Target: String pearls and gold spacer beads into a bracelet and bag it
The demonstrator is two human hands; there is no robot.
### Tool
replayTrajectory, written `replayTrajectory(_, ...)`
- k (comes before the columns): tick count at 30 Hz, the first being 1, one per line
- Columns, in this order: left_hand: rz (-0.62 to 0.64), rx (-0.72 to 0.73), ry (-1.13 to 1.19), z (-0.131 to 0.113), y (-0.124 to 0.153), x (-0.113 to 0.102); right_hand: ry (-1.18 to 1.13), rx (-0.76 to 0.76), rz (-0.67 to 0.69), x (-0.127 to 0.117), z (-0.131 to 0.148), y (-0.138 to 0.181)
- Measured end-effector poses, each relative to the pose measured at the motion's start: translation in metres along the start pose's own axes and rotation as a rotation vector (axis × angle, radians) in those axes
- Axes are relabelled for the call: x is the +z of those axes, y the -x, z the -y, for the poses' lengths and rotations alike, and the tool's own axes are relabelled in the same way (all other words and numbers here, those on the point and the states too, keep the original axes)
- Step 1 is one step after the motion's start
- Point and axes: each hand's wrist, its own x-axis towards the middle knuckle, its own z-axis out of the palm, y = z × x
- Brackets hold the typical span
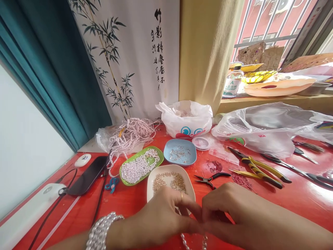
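My left hand (170, 210), with a ring and a band of several strands of pearly beads (100, 231) at its wrist, is closed in a pinch. Its fingertips meet those of my right hand (229, 210), which is pinched too. A bead strand (184, 240) runs through the fingers and hangs below them in two lengths; the exact grip point is hidden. Just behind my left hand lies a cream dish (150, 185) of gold beads (170, 176), partly covered by that hand. Beyond it are a green dish (160, 158) of white pearl beads (140, 168) and a blue dish (191, 144) with small metal pins.
Black-handled pliers (208, 180), yellow tweezers (244, 173), yellow-black pliers (257, 168) and scissors (299, 170) lie right. Behind are pink bead strings (132, 133) and plastic bags (186, 121). A phone (88, 175), cables and a white power strip (33, 208) occupy the left.
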Motion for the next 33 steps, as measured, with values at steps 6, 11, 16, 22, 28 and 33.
replayTrajectory(6, -0.001, -0.124, 0.291, 0.017, -0.016, -0.005, -0.090, 0.081, -0.005, 0.009, -0.013, -0.018)
replayTrajectory(11, -0.122, -0.068, 0.081, 0.027, -0.025, -0.009, -0.052, 0.178, -0.252, -0.002, -0.045, -0.049)
replayTrajectory(16, -0.142, -0.048, 0.001, 0.033, -0.029, -0.012, 0.293, 0.178, -0.276, -0.016, -0.077, -0.100)
replayTrajectory(22, -0.153, -0.031, -0.082, 0.029, -0.030, -0.015, 0.520, 0.146, -0.082, -0.018, -0.100, -0.142)
replayTrajectory(28, -0.144, -0.024, -0.136, 0.030, -0.031, -0.018, 0.653, 0.090, 0.064, -0.021, -0.100, -0.155)
replayTrajectory(33, -0.111, 0.000, -0.176, 0.031, -0.031, -0.022, 0.693, 0.069, 0.153, -0.025, -0.089, -0.163)
